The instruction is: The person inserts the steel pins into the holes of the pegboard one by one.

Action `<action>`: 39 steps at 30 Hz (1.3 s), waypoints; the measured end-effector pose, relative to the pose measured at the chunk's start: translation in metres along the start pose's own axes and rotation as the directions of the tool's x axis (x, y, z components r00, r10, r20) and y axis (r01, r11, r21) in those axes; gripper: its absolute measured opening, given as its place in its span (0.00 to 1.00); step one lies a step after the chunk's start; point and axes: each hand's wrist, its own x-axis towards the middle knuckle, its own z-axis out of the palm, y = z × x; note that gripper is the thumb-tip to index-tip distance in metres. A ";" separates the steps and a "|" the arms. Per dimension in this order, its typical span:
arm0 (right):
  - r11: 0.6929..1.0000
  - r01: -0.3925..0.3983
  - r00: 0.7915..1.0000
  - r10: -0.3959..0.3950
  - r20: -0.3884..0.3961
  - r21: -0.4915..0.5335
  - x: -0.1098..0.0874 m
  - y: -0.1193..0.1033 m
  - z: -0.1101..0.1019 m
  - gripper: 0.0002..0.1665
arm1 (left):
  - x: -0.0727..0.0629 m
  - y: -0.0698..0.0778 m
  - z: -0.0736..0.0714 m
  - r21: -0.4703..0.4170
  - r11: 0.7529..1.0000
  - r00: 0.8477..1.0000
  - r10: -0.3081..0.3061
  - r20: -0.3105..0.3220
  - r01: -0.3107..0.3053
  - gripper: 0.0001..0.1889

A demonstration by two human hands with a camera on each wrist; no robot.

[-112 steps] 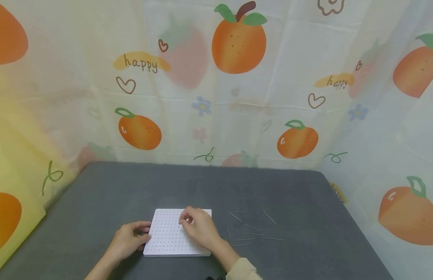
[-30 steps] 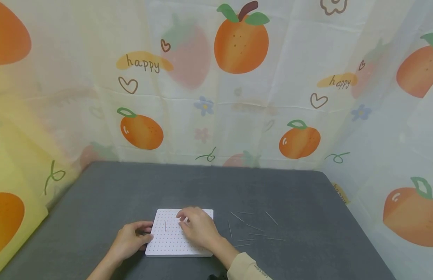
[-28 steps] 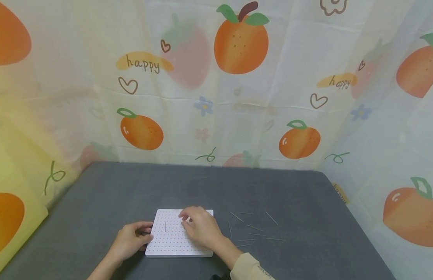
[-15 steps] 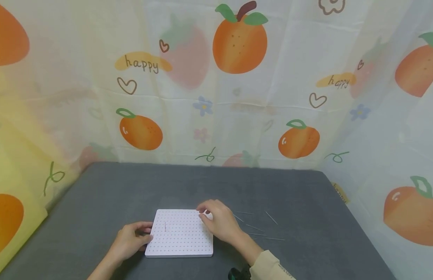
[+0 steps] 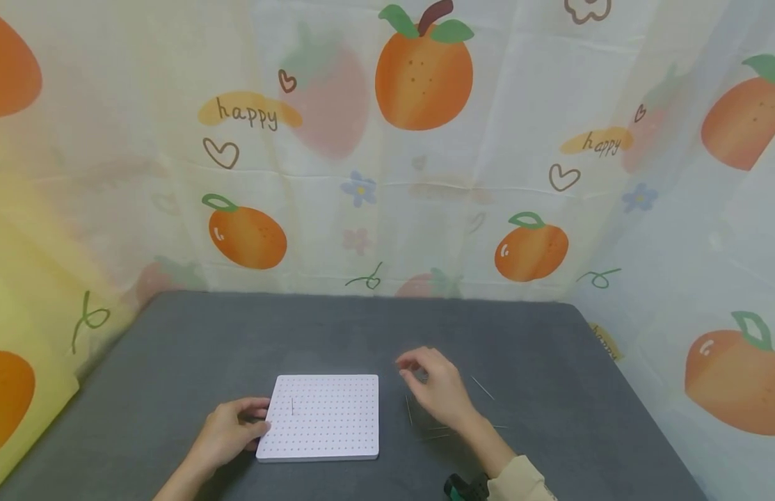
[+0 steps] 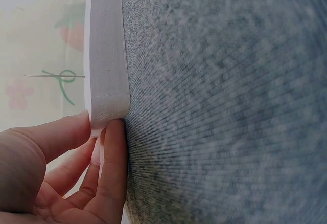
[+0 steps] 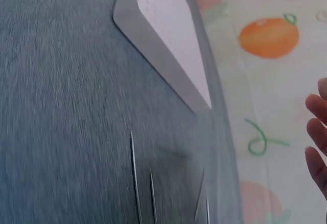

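A white square board point(image 5: 331, 424) with a grid of small holes lies on the dark table. One thin metal needle point(image 5: 292, 406) stands upright in it near the left side; the left wrist view shows this needle point(image 6: 53, 75) side-on. My left hand point(image 5: 227, 433) grips the board's left edge, thumb at the upper rim and fingers against the side. To the right of the board, my right hand point(image 5: 440, 390) hovers over loose needles point(image 5: 408, 409), fingers bent and apart, holding nothing visible. It hides some of them. Several needles point(image 7: 135, 178) show below the board in the right wrist view.
The grey table point(image 5: 337, 334) runs back to a fruit-print curtain point(image 5: 387, 167), which also hangs at both sides. Another loose needle point(image 5: 482, 387) lies beyond my right hand. A dark device point(image 5: 465, 487) is at my right wrist.
My right hand has left the needle standing in the board and moved right, off the board and over the loose needles. My left hand stays at the board's edge.
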 end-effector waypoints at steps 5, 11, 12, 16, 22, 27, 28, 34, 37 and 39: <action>0.997 -0.069 0.998 0.069 0.005 0.045 -0.008 0.016 -0.013 0.13 | 0.000 0.000 0.000 -0.002 1.000 1.000 -0.008 0.000 0.008 0.22; 0.981 -0.187 0.982 0.186 0.033 0.058 -0.020 0.036 -0.030 0.14 | 0.000 -0.001 0.000 -0.003 1.000 1.000 -0.005 0.010 0.005 0.22; 0.978 -0.203 0.979 0.202 0.034 0.051 -0.023 0.040 -0.032 0.13 | 0.000 -0.001 0.000 -0.002 1.000 1.000 -0.006 0.012 0.006 0.22; 0.967 -0.252 0.967 0.251 0.031 0.026 -0.032 0.054 -0.039 0.13 | 0.000 0.000 -0.001 0.006 1.000 1.000 -0.009 0.013 0.009 0.22; 0.930 -0.366 0.930 0.367 0.032 -0.019 -0.044 0.074 -0.051 0.12 | 0.000 0.000 -0.001 0.016 1.000 1.000 -0.002 0.012 0.002 0.22; 0.895 -0.444 0.894 0.446 0.045 -0.043 -0.055 0.087 -0.059 0.12 | 0.001 -0.001 0.001 0.014 1.000 1.000 -0.009 0.003 0.009 0.22; 0.890 -0.453 0.889 0.455 0.047 -0.046 -0.057 0.089 -0.059 0.12 | 0.001 -0.001 0.001 0.016 1.000 1.000 -0.006 0.003 0.006 0.22; 0.869 -0.493 0.867 0.495 0.051 -0.052 -0.067 0.101 -0.059 0.11 | 0.002 -0.002 0.000 0.021 1.000 1.000 -0.007 0.004 0.006 0.22; 0.846 -0.526 0.844 0.532 0.070 -0.086 -0.070 0.104 -0.059 0.09 | 0.002 -0.002 0.000 0.012 1.000 1.000 -0.013 0.006 0.013 0.22; 0.831 -0.546 0.828 0.554 0.088 -0.103 -0.072 0.104 -0.059 0.07 | 0.002 -0.002 0.000 0.010 1.000 1.000 -0.007 0.010 0.007 0.22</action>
